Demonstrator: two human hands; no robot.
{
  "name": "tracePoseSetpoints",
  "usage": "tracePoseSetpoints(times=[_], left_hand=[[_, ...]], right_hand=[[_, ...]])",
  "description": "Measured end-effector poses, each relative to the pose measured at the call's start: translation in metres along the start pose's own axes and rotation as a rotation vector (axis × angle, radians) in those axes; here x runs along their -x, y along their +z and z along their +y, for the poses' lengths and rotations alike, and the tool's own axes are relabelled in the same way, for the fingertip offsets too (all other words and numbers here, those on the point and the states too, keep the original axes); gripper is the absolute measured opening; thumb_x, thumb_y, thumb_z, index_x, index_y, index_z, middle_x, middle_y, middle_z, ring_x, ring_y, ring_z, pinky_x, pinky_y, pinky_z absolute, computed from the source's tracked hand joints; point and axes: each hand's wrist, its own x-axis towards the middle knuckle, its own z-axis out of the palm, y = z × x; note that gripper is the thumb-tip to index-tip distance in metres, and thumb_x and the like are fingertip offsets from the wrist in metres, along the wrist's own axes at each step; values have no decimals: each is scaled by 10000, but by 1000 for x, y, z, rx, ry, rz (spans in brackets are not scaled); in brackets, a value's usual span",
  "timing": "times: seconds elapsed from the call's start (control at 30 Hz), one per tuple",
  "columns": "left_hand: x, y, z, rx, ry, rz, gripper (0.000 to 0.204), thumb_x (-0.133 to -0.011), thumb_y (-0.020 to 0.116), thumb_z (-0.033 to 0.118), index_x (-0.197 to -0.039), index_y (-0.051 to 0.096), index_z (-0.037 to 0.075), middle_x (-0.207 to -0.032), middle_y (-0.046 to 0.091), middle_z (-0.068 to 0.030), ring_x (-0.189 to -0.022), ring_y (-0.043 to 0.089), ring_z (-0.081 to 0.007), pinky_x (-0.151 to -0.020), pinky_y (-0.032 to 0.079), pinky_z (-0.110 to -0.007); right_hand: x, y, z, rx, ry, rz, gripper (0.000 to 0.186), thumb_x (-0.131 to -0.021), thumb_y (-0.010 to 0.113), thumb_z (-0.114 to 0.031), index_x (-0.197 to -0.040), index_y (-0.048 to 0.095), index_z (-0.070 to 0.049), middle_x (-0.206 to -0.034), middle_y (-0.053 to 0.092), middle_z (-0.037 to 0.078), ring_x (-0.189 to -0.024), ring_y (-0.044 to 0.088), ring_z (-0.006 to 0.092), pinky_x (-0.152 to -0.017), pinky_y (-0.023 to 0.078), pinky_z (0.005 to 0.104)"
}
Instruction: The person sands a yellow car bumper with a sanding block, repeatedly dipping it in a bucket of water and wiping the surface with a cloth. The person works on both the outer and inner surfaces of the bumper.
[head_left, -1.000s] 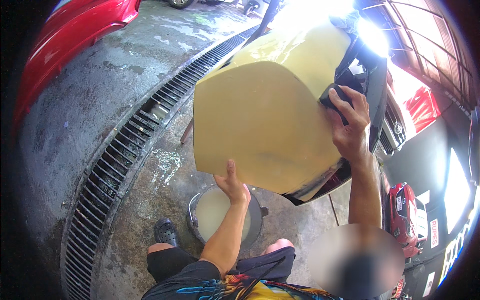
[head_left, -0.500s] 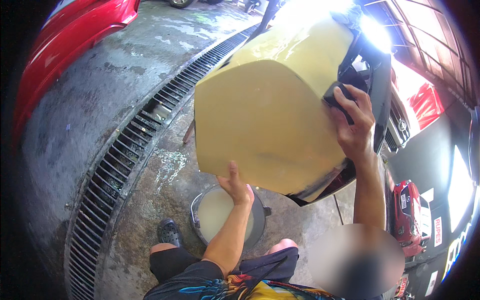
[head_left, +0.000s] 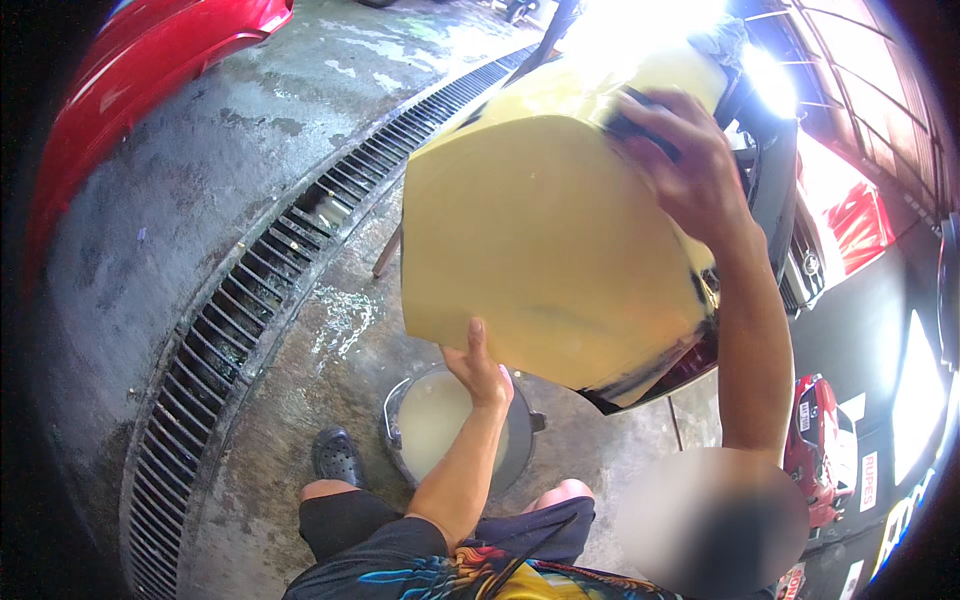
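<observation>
A large yellow car body panel (head_left: 540, 220) with dark patches along its lower right edge is held up in front of me. My left hand (head_left: 480, 372) grips its near lower edge, thumb on the face and fingers hidden underneath. My right hand (head_left: 700, 170) is closed round a black sanding block (head_left: 622, 125), pressed against the panel near its far right crease. Motion blurs this hand somewhat, and the fingers partly cover the block. Below my left wrist stands a grey bucket (head_left: 518, 440) of cloudy, pale liquid.
A long drain grate (head_left: 225, 340) curves across the wet concrete floor on the left. Beyond it is a red car body part (head_left: 150, 90). A bluish cloth (head_left: 722, 42) lies at the panel's far end. More vehicles, one a red car (head_left: 818, 440), stand on the right.
My right hand has slid the sanding block up and left across the panel. The view has shifted slightly, while my left hand keeps its grip on the near edge.
</observation>
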Motion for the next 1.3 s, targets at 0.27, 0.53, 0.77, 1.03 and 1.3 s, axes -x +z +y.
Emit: tracePoseSetpoints(times=[0.27,0.53,0.77,1.03,1.3], left_hand=[[8,12,3,37,53,8,665,-977,828,391,-1447,524,33,-1377,630,-70,-1253,634,-213,-1058,531,-395],[2,-2,2,-1,9,-52,665,-982,824,379,-1444,515,12,-1385,622,-96,-1259,631,-216,-1068,531,-403],[6,13,13,39,26,-45,716,-975,836,341,-1501,476,14,-1454,586,-103,-1321,598,-226,-1101,508,-409],[2,0,7,2,38,-38,628,-965,847,367,-1401,578,3,-1362,646,-98,-1218,651,-220,-1037,545,-405],[4,5,16,24,8,-36,623,-999,807,387,-1443,539,42,-1346,652,-74,-1210,654,-212,-1029,540,-393]], right_hand=[[-21,17,-4,15,-60,-13,345,-903,747,-142,-1245,791,-113,-1195,734,162,-1155,685,374,-1028,522,475],[-45,12,-2,5,-56,-227,376,-910,768,-68,-1286,777,-62,-1268,719,204,-1135,723,356,-999,547,434],[-40,6,-6,-41,-81,-108,302,-916,751,-177,-1204,802,-99,-1164,753,155,-1105,708,357,-979,550,461],[-57,32,-8,25,-132,-155,326,-914,729,-117,-1235,787,-107,-1203,740,149,-1150,692,357,-1009,532,466],[45,-40,-13,96,58,-50,420,-868,767,-25,-1286,748,-72,-1276,683,190,-1182,654,391,-1039,508,487]])
